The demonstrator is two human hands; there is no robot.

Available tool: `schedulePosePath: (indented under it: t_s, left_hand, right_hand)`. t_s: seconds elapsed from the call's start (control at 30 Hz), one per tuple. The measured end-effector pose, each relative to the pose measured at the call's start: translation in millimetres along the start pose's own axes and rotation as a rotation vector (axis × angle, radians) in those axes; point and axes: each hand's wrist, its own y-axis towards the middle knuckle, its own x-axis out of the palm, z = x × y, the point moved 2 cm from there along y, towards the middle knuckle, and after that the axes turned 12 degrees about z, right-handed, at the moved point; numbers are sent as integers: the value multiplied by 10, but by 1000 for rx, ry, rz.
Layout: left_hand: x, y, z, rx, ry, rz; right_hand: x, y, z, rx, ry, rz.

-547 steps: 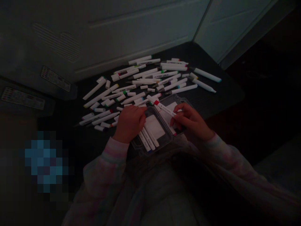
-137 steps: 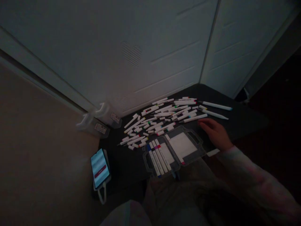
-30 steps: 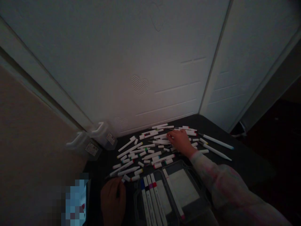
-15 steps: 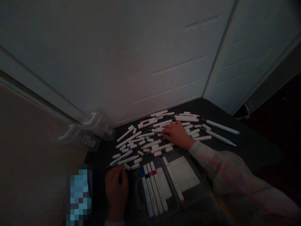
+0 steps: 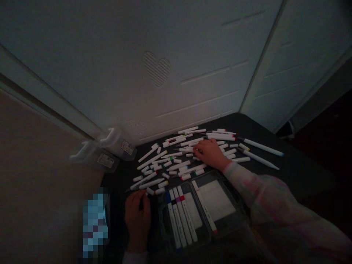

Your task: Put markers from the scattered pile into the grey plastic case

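Note:
Among many loose white markers, my right hand (image 5: 211,154) has its bent fingers close together. The end of a white marker (image 5: 186,149) lies by its fingertips, and what they hold is hidden. At the near left edge of the pile, my left hand (image 5: 138,212) is curled with thumb and fingers nearly meeting. A small white marker cap (image 5: 150,191) is at its fingertips; the dark hides what is between them. Between my arms lies an opened clear case (image 5: 206,240). Several markers (image 5: 178,216) stand side by side in its left half, and one marker (image 5: 204,206) lies slanted in its right half.
Two clear plastic containers (image 5: 117,145) with labels stand at the back left of the dark table (image 5: 299,172). A pale panel (image 5: 198,99) with a heart relief rises behind the markers. Two long markers (image 5: 262,146) lie at the far right. A blurred bluish thing (image 5: 95,223) is at lower left.
The whole view has shifted slightly, so things appear a little further right and higher. Both hands keep nearly the same place and pose among the markers.

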Motion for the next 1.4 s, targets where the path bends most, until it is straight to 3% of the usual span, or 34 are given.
schedulePosePath:
  t_s: [0.27, 0.47, 0.77, 0.97, 1.17, 1.4]
  left_hand:
    - [14, -14, -26, -53, -17, 2]
    - [0, -21, -39, -99, -15, -56]
    - [12, -16, -21, -29, -28, -62]
    - [7, -17, -12, -70, -55, -90]
    - [4, 15, 31, 37, -89, -130]
    - [7, 37, 42, 48, -98, -132]
  right_hand:
    - [5, 205, 1, 116, 31, 58]
    - [26, 131, -52, 101, 93, 43]
    - [20, 45, 35, 137, 156, 60]
    - [-7, 34, 33, 142, 173, 75]
    - [-1, 23, 51, 141, 163, 81]
    - [2, 17, 50, 141, 154, 83]
